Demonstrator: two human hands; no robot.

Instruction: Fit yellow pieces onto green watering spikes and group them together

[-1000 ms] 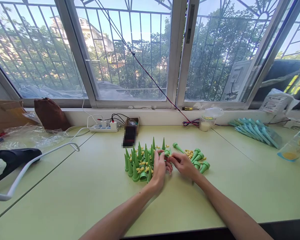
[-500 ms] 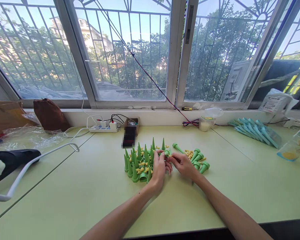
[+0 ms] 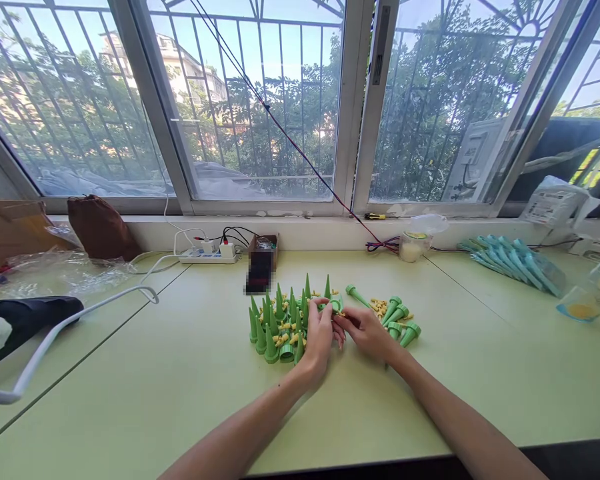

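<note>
My left hand (image 3: 321, 331) is closed around a green plastic watering spike (image 3: 337, 305), whose wide round end faces up toward me. Pinched in the fingertips of my right hand (image 3: 366, 331) is a small yellow valve (image 3: 343, 315), against or very close to the spike's side; exact contact is too small to tell. Left of my hands, several green spikes (image 3: 271, 345) stand points up, with yellow valves (image 3: 281, 340) among them. To the right lie several loose green spikes (image 3: 393, 308) beside a small pile of yellow valves (image 3: 379, 307).
Behind the spikes are a small cardboard box (image 3: 266, 243) and a white power strip (image 3: 209, 257). A white hanger-like rod (image 3: 87, 312) reaches in from the left. At the right are blue plastic packets (image 3: 515, 265) and a clear bag (image 3: 587, 300); a jar (image 3: 414, 247) stands near the sill.
The held spike has tilted so that its round end shows more. My right fingers have shifted slightly downward with the yellow valve; my left hand has barely moved.
</note>
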